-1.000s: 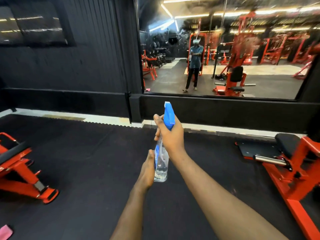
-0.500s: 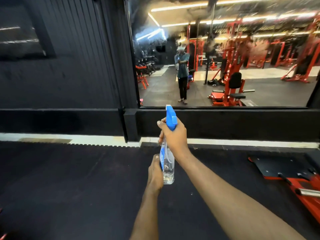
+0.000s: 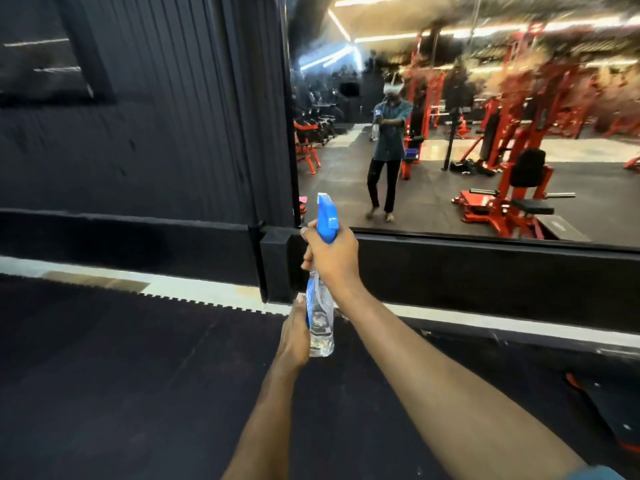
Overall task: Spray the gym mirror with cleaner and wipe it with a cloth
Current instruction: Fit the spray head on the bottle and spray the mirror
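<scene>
A clear spray bottle (image 3: pixel 320 323) with a blue trigger head (image 3: pixel 327 216) stands upright in front of me, its nozzle pointing at the wall mirror (image 3: pixel 485 133). My right hand (image 3: pixel 334 261) grips the bottle's neck just under the blue head. My left hand (image 3: pixel 294 336) holds the bottle's lower body from the left side. The mirror fills the upper right and shows my reflection and red gym machines. No cloth is in my hands.
A black ribbed wall (image 3: pixel 156 116) lies left of the mirror, with a black ledge (image 3: pixel 485 268) below the glass. Dark rubber flooring (image 3: pixel 121 393) stretches to a pale strip along the wall. Part of a red and black machine (image 3: pixel 613 417) sits at the lower right.
I have walked closer to the mirror, which now looks larger. The red bench at the left has left the view. Both hands keep their hold on the bottle.
</scene>
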The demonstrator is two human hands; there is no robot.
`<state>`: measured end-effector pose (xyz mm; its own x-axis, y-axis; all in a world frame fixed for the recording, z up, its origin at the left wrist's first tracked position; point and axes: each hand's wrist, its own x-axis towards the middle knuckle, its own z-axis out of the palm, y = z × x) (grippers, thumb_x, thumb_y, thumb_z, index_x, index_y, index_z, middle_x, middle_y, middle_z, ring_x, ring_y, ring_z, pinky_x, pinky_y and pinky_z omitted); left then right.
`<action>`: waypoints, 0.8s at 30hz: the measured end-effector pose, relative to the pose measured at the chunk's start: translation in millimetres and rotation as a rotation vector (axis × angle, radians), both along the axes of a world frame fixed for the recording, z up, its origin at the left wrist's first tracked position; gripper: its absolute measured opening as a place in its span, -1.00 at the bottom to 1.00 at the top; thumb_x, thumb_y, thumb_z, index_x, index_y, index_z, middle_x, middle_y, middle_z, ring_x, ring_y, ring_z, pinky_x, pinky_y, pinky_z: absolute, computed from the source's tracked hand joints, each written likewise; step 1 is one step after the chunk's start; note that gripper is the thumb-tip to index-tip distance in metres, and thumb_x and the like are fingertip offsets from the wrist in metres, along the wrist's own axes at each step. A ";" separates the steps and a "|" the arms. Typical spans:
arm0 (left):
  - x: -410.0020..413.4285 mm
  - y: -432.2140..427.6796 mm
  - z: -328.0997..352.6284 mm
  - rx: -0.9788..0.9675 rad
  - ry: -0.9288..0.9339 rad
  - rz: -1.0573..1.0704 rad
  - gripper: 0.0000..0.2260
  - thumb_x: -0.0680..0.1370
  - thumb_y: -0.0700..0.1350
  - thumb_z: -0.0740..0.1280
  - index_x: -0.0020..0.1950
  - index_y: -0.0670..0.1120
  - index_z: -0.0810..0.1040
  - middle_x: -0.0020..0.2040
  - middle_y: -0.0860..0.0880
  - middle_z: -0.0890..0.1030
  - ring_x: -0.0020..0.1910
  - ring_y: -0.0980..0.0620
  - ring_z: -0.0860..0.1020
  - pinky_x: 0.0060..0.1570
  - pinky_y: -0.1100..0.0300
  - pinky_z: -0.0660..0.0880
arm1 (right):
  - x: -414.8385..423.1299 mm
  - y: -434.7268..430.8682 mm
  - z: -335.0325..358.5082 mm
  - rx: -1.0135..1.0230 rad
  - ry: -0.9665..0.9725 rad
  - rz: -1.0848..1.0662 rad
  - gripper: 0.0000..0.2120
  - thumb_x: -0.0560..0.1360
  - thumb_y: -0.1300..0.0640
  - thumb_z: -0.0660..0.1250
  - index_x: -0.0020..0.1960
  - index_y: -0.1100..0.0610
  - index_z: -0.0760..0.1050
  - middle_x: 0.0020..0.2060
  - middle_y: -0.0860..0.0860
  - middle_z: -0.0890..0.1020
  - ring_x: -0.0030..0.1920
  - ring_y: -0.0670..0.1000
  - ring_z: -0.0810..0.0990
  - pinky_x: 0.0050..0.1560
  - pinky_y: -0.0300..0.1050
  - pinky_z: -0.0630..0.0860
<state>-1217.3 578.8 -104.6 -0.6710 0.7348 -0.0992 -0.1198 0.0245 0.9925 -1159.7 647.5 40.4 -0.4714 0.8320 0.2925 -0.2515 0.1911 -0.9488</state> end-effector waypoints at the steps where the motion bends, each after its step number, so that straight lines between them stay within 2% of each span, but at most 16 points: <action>1: -24.0 15.3 0.6 0.032 -0.019 0.004 -0.41 0.65 0.36 0.06 0.26 -0.02 0.67 0.12 -0.12 0.73 0.16 -0.09 0.68 0.24 -0.13 0.58 | -24.7 13.7 1.1 0.010 -0.001 0.001 -0.85 0.56 0.22 0.43 0.04 0.28 0.53 -0.41 0.13 0.53 -0.49 0.02 0.51 -0.39 -0.07 0.59; 3: -68.9 47.1 -2.7 0.093 -0.042 0.022 -0.29 0.48 0.47 0.16 0.29 -0.06 0.66 0.19 -0.19 0.70 0.21 -0.18 0.64 0.37 -0.28 0.47 | -69.8 38.8 1.5 0.038 0.004 -0.001 -0.86 0.56 0.21 0.44 0.03 0.27 0.53 -0.41 0.11 0.53 -0.50 0.00 0.51 -0.38 -0.05 0.61; 6: -145.3 99.3 -7.9 0.200 -0.005 0.003 -0.22 0.40 0.56 0.27 0.26 -0.06 0.66 0.13 -0.22 0.69 0.13 -0.23 0.62 0.32 -0.40 0.45 | -142.7 82.2 6.6 0.053 0.029 -0.031 -0.86 0.56 0.21 0.44 0.04 0.26 0.54 -0.42 0.08 0.53 -0.50 -0.01 0.52 -0.40 -0.09 0.58; 9: -210.4 137.7 17.6 0.253 0.146 -0.009 -0.24 0.43 0.58 0.22 0.38 0.06 0.57 0.20 -0.11 0.70 0.22 -0.17 0.64 0.32 -0.37 0.47 | -210.4 125.3 25.2 0.051 0.055 -0.091 -0.90 0.57 0.19 0.43 -0.03 0.18 0.53 -0.45 0.08 0.53 -0.52 0.01 0.52 -0.45 -0.15 0.52; 11: -257.5 163.0 38.0 0.298 0.267 0.006 -0.26 0.50 0.54 0.18 0.48 0.08 0.48 0.30 -0.07 0.65 0.30 -0.11 0.62 0.34 -0.32 0.48 | -255.8 154.9 43.8 0.045 0.090 -0.123 -0.87 0.58 0.18 0.44 -0.10 0.12 0.51 -0.45 0.10 0.53 -0.50 0.05 0.52 -0.47 -0.18 0.49; 13: -299.5 194.8 56.8 0.362 0.383 0.008 -0.31 0.52 0.53 0.17 0.50 0.14 0.45 0.35 -0.06 0.62 0.34 -0.08 0.59 0.35 -0.29 0.47 | -291.8 182.2 61.3 0.050 0.115 -0.153 -0.84 0.58 0.16 0.44 -0.14 0.10 0.50 -0.45 0.13 0.53 -0.47 0.10 0.53 -0.46 -0.17 0.50; 15: -338.0 232.2 74.6 0.388 0.486 -0.022 -0.39 0.53 0.52 0.15 0.45 0.23 0.48 0.31 -0.05 0.63 0.31 -0.10 0.60 0.29 -0.29 0.50 | -326.6 213.0 76.4 0.065 0.125 -0.189 -0.84 0.59 0.14 0.44 -0.12 0.12 0.50 -0.43 0.15 0.54 -0.45 0.14 0.55 -0.45 -0.16 0.51; 18: -386.3 284.1 98.7 0.435 0.527 -0.031 -0.40 0.51 0.54 0.16 0.39 0.22 0.51 0.23 -0.05 0.65 0.22 -0.12 0.63 0.22 -0.31 0.53 | -371.1 258.8 97.7 0.086 0.143 -0.208 -0.86 0.58 0.13 0.45 -0.05 0.17 0.53 -0.39 0.17 0.55 -0.44 0.12 0.56 -0.45 -0.16 0.52; 22: -434.7 353.9 115.7 0.496 0.591 0.000 -0.53 0.55 0.53 0.07 0.19 0.30 0.56 0.06 -0.01 0.68 0.06 -0.06 0.66 0.10 -0.25 0.57 | -423.3 328.7 110.0 0.135 0.172 -0.233 -0.83 0.57 0.15 0.46 -0.13 0.16 0.52 -0.42 0.15 0.54 -0.48 0.11 0.54 -0.44 -0.14 0.51; 24: -454.6 391.5 123.5 0.535 0.601 0.018 -0.45 0.58 0.50 0.03 0.23 0.18 0.58 0.06 0.00 0.68 0.07 -0.02 0.65 0.11 -0.19 0.57 | -445.5 367.1 117.7 0.163 0.167 -0.236 -0.81 0.57 0.13 0.46 -0.11 0.20 0.52 -0.42 0.16 0.55 -0.49 0.09 0.56 -0.42 -0.11 0.53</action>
<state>-1671.9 970.3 18.9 -0.5097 0.5689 0.6454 0.4431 -0.4694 0.7638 -1605.2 1014.6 158.1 -0.2054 0.8483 0.4881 -0.3315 0.4090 -0.8502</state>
